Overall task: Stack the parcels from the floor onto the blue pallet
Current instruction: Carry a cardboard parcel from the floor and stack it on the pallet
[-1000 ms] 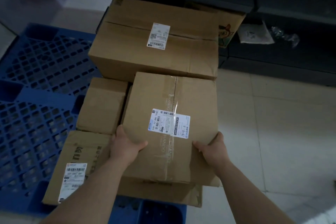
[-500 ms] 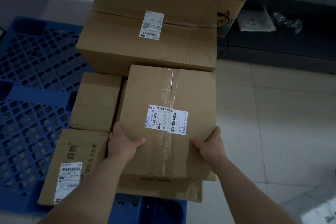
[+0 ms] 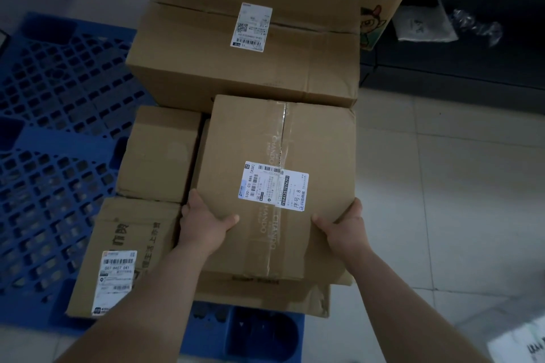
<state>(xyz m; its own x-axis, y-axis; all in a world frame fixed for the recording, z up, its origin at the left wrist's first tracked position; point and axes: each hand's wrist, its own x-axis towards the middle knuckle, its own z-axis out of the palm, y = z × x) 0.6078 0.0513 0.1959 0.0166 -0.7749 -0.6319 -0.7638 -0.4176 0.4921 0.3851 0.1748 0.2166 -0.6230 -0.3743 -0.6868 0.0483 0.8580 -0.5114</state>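
The parcel (image 3: 274,150) lies on a flatter box (image 3: 265,295) at the blue pallet (image 3: 50,156) edge, clamped at its near end. The left hand (image 3: 203,221) grips one side and the right hand (image 3: 345,227) the other, thumbs on top. The tape reads "CHANDO" and the white label (image 3: 272,186) "530-C3 885". The taped seam, the long axis, points away from the person.

White pouch (image 3: 424,23), crumpled clear wrap (image 3: 475,27) on dark shelf (image 3: 472,74); pale tiled floor (image 3: 448,186).
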